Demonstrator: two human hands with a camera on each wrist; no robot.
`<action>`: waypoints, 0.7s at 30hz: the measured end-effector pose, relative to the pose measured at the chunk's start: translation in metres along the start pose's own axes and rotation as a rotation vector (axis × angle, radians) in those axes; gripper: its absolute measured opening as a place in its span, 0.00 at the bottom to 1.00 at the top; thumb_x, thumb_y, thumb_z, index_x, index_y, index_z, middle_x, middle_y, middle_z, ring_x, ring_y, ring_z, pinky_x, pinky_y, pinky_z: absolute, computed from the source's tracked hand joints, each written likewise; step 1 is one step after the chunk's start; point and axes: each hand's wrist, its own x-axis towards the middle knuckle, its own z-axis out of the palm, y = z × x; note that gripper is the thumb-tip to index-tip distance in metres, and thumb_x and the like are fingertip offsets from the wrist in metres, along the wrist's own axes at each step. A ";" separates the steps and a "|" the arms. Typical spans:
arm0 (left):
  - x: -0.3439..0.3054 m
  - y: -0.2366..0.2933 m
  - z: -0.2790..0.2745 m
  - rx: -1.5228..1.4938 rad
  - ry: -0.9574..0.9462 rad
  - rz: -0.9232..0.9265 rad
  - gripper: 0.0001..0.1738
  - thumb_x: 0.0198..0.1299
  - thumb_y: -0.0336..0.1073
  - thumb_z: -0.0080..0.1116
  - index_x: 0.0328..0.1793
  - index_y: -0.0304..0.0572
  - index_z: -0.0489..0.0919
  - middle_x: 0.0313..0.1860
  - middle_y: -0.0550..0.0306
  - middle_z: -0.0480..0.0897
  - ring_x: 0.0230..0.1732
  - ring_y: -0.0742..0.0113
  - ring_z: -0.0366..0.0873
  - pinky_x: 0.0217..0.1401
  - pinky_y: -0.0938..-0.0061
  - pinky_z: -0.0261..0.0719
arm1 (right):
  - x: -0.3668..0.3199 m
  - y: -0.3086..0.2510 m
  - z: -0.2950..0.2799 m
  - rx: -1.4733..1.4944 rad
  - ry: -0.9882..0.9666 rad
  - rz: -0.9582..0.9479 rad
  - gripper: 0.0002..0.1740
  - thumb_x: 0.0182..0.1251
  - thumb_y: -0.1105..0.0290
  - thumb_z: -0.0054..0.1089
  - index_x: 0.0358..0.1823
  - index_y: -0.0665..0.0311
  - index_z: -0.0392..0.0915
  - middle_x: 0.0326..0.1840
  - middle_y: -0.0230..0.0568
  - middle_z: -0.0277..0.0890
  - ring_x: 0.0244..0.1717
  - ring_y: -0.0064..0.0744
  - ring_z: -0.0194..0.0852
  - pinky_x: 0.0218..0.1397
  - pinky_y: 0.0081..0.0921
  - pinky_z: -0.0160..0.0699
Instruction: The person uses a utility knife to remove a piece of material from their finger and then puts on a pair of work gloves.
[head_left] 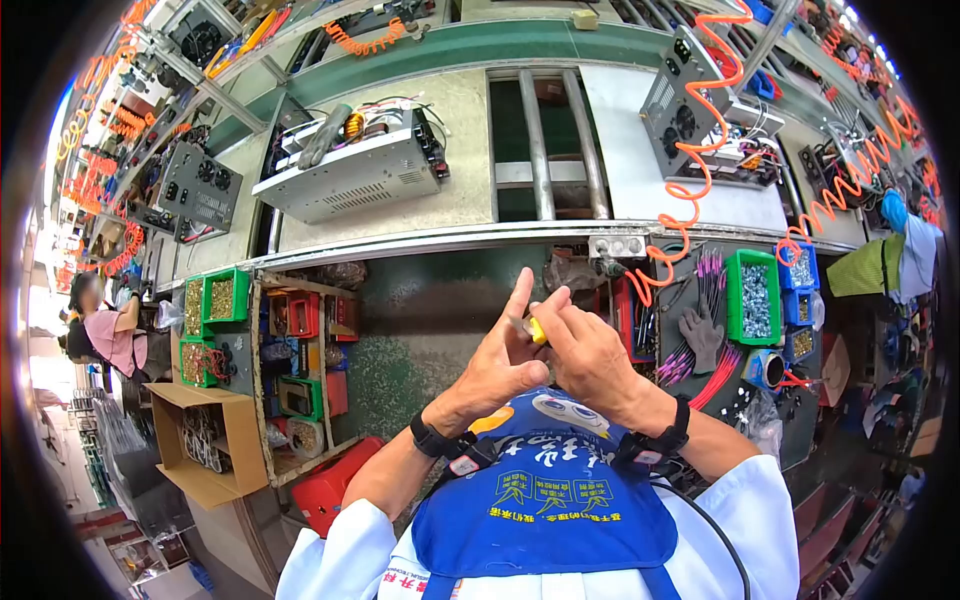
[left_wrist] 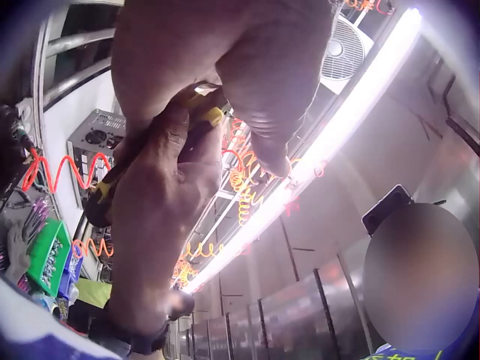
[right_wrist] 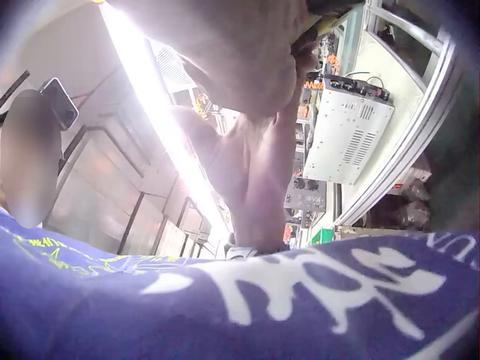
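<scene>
In the head view, both hands are close together above the blue apron. The right hand (head_left: pixel 592 362) has its fingers curled round a small tool with a yellow handle (head_left: pixel 538 331). In the left wrist view, black and yellow handles (left_wrist: pixel 103 196) show at the right hand (left_wrist: pixel 161 180). Beside it the left hand (head_left: pixel 497 362) has its index finger straight and its thumb out to the side. The tool's front end lies between the hands, close to the left fingers. In the right wrist view the left hand (right_wrist: pixel 251 169) is seen from below; its other fingers are mostly hidden.
A metal power unit (head_left: pixel 370 180) with exposed parts lies on the line beyond the hands; another (head_left: pixel 690 100) stands to the right. Orange coiled hoses (head_left: pixel 690 190) hang down. Green screw bins (head_left: pixel 755 297), a grey glove (head_left: pixel 701 340) and an open carton (head_left: pixel 210 440) flank the person.
</scene>
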 end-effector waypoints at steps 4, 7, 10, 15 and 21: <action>-0.001 0.001 0.001 0.061 -0.017 0.003 0.82 0.45 0.58 0.84 0.90 0.61 0.27 0.88 0.39 0.50 0.88 0.50 0.48 0.87 0.52 0.51 | 0.000 0.001 -0.007 -0.079 -0.083 -0.060 0.29 0.58 0.75 0.59 0.64 0.69 0.73 0.40 0.49 0.76 0.37 0.47 0.78 0.41 0.39 0.78; -0.001 0.001 0.003 0.053 0.009 -0.003 0.82 0.44 0.58 0.84 0.90 0.61 0.28 0.88 0.39 0.50 0.88 0.51 0.48 0.87 0.52 0.50 | -0.001 -0.003 -0.005 -0.099 -0.099 -0.018 0.29 0.58 0.76 0.59 0.65 0.69 0.73 0.41 0.49 0.76 0.38 0.47 0.78 0.42 0.39 0.78; -0.002 -0.001 0.002 0.044 0.017 0.003 0.82 0.44 0.59 0.84 0.90 0.60 0.29 0.88 0.39 0.50 0.88 0.51 0.48 0.87 0.52 0.51 | -0.002 -0.004 -0.001 -0.098 -0.075 0.019 0.29 0.58 0.75 0.60 0.65 0.69 0.73 0.41 0.49 0.76 0.38 0.47 0.78 0.42 0.40 0.78; -0.001 -0.005 -0.004 0.043 0.003 0.007 0.81 0.45 0.58 0.84 0.90 0.61 0.29 0.88 0.40 0.50 0.88 0.51 0.48 0.86 0.52 0.52 | -0.003 -0.008 0.004 -0.063 -0.043 0.111 0.30 0.58 0.75 0.60 0.65 0.69 0.73 0.41 0.50 0.76 0.38 0.48 0.79 0.42 0.41 0.79; -0.004 -0.001 0.001 0.025 0.002 -0.008 0.79 0.48 0.57 0.83 0.90 0.62 0.29 0.88 0.40 0.50 0.88 0.50 0.49 0.86 0.52 0.52 | -0.003 -0.003 -0.003 -0.054 -0.090 -0.018 0.30 0.58 0.75 0.60 0.66 0.68 0.73 0.41 0.49 0.76 0.38 0.48 0.79 0.42 0.41 0.79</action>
